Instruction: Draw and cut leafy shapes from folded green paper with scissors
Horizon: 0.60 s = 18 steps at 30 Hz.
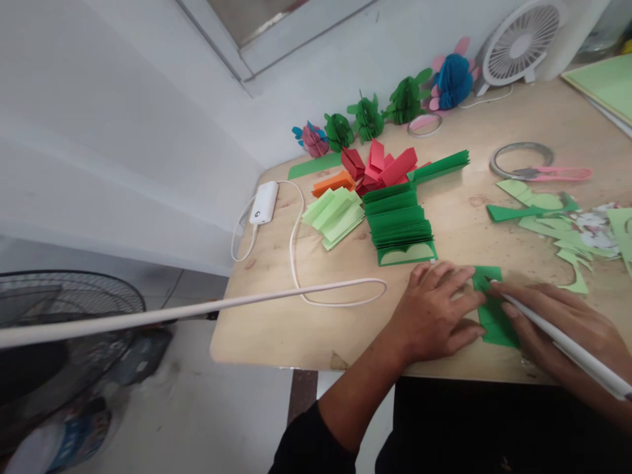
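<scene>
Near the table's front edge lies a dark green piece of paper (498, 319). My left hand (437, 313) rests flat beside it, fingers spread, with some fingertips on its left edge. A white pen (557, 339) is gripped in my right hand (567, 322), its tip end over the green paper. Just beyond my left hand sits a stack of folded dark green paper (397, 217), with a light green scalloped piece (407, 253) on its near end. The pen's very tip is hidden by my fingers.
Folded light green (336, 214), orange (333, 183) and red papers (382, 168) lie farther back. Pink scissors (557, 174), a tape roll (521, 146) and paper scraps (567, 230) are at right. A white cable (340, 289) crosses left to a power bank (264, 203). Paper figures (368, 118) and a fan (521, 46) line the wall.
</scene>
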Tool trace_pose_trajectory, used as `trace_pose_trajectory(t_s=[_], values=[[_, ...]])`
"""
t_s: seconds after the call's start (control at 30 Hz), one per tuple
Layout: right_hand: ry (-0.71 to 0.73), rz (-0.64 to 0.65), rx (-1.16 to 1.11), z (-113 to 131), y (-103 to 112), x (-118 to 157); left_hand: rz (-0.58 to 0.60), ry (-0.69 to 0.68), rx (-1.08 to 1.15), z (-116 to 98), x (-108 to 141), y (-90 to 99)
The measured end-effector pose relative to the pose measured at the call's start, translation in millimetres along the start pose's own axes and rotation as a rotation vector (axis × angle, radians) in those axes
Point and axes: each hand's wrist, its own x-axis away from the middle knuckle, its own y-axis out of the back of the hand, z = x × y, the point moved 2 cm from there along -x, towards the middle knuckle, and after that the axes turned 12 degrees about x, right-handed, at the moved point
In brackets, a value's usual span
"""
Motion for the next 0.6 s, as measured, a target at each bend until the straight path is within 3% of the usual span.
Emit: trace_pose_trajectory(t_s=[0.6], values=[[0.029,-0.016,0.028,-0.3,-0.4,0.5,-0.004,-0.001,-0.003,-0.2,0.0,-0.1]])
